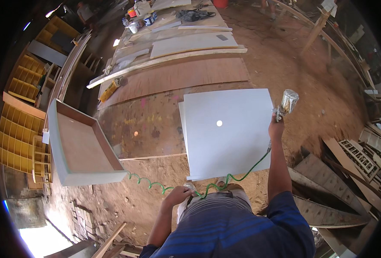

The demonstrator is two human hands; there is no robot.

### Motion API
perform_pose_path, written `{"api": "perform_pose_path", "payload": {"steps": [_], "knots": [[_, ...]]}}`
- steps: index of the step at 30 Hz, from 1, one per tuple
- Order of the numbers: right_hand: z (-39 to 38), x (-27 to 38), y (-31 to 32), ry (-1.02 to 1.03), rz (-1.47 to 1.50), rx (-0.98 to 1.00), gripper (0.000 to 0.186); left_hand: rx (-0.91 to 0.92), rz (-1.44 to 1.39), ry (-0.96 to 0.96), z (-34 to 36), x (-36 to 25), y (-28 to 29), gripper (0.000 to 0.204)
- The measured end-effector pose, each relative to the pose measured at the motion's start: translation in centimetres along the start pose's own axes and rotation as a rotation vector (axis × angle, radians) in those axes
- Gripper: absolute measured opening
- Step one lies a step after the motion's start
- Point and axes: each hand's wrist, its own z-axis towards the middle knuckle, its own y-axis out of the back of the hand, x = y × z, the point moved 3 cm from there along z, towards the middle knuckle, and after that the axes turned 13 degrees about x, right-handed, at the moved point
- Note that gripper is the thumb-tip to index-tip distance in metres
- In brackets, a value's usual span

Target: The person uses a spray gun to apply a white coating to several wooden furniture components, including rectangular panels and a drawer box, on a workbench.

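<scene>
My right hand is closed around the handle of a spray gun, whose silver cup sits on top. It is beside the right edge of a pale grey-white panel, which has a round bright spot near its middle. A green coiled air hose runs from the gun's base across my front toward the left. My left hand has its fingers curled on that hose at my waist. A second panel edge shows under the grey-white one.
A shallow drawer-like wooden box with pale outer sides stands at the left. Behind the panel, a stained worktable bears boards, a long batten and a yellow power tool. Scrap wood is piled at the right. People are in the background.
</scene>
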Motion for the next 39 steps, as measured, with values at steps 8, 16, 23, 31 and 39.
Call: {"api": "perform_pose_path", "payload": {"steps": [8,16,23,31,39], "knots": [[-1.5,3.6,-2.5,0.036,0.109,0.070,0.059,-0.075,-0.045,-0.019,0.7,2.1,-1.1,0.038],[-7.5,11.5,-11.3,0.149,0.217,0.290,0.048,-0.166,-0.119,0.048,-2.1,6.4,0.5,0.034],[-11.7,18.1,-17.8,0.075,0.336,0.586,0.040,-0.204,-0.119,0.103,-4.9,8.8,1.8,0.033],[-10.5,22.2,-19.3,-0.136,0.726,0.818,0.042,-0.268,-0.152,0.103,-5.6,9.7,2.4,0.034],[-3.1,14.1,-15.1,-0.060,0.415,0.505,0.041,-0.206,-0.148,0.117,-4.1,4.5,1.9,0.035]]}}
